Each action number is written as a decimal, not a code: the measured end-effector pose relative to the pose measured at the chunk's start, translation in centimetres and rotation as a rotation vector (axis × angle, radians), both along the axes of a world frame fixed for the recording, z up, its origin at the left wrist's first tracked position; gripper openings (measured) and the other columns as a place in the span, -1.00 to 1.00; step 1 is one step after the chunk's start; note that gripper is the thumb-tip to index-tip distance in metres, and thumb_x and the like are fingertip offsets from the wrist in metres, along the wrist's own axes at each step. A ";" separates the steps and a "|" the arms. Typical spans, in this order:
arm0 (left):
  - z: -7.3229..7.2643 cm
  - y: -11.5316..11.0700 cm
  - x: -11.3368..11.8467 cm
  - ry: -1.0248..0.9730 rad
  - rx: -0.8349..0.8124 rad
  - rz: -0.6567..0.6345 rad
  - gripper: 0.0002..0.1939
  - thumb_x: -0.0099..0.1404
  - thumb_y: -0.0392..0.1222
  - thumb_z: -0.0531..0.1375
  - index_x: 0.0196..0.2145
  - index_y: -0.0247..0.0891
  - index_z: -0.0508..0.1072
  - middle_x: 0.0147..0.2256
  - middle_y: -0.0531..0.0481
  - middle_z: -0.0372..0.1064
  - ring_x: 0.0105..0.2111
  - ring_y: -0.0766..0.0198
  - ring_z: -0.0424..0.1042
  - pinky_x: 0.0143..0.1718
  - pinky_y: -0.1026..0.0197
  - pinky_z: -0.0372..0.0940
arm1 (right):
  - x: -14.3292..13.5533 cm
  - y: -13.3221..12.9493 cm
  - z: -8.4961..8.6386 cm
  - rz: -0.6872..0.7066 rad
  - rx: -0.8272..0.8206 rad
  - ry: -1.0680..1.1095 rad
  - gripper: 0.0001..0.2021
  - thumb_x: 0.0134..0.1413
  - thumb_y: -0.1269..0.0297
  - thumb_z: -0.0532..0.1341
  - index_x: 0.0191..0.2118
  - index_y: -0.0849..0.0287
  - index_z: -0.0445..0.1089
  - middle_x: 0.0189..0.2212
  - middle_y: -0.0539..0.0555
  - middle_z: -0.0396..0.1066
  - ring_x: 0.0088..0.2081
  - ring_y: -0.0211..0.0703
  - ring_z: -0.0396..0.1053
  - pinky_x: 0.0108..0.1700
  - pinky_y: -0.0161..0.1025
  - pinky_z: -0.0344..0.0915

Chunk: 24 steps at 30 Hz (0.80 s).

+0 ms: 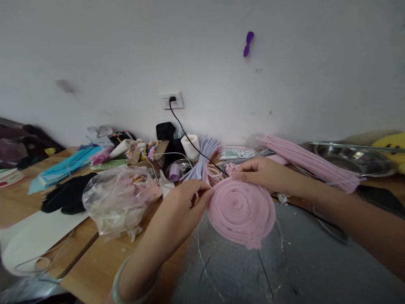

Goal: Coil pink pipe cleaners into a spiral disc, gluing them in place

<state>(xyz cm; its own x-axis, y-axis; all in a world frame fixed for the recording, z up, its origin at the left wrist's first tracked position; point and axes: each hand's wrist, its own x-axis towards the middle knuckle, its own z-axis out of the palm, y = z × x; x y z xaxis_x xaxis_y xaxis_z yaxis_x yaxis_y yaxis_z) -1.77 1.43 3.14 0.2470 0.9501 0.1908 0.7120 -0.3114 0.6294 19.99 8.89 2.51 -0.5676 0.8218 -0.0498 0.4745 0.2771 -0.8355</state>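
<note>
A flat pink spiral disc (242,211), coiled from fuzzy strips, is held over a grey board (228,274). My left hand (186,202) pinches its upper left edge between thumb and fingers. At the top edge, my right hand (259,171) has its fingers closed on the rim, beside a small bunched pink piece (231,169). A short pink bit sticks out from the disc's bottom edge. The undersides of the fingertips are partly hidden.
Behind lie lavender stems (203,157), a bundle of pink stems (311,162), a white roll (190,147) and a metal bowl (354,158). A black cable (186,136) runs down from the wall socket. At left are a plastic bag of scraps (118,202), black gloves (68,194) and blue sheets (66,166).
</note>
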 end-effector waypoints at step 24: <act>0.6 7.7 -0.5 -0.215 -0.565 -0.486 -0.75 0.08 -0.02 0.28 -0.46 -0.26 0.40 -0.47 0.10 0.24 -0.47 0.38 0.19 -0.48 0.34 0.09 | 0.6 0.3 -0.1 0.049 -0.137 0.045 -0.64 0.00 -0.05 0.23 -0.42 0.20 0.44 -0.52 -0.03 0.31 -0.51 -0.33 0.14 -0.48 -0.32 0.02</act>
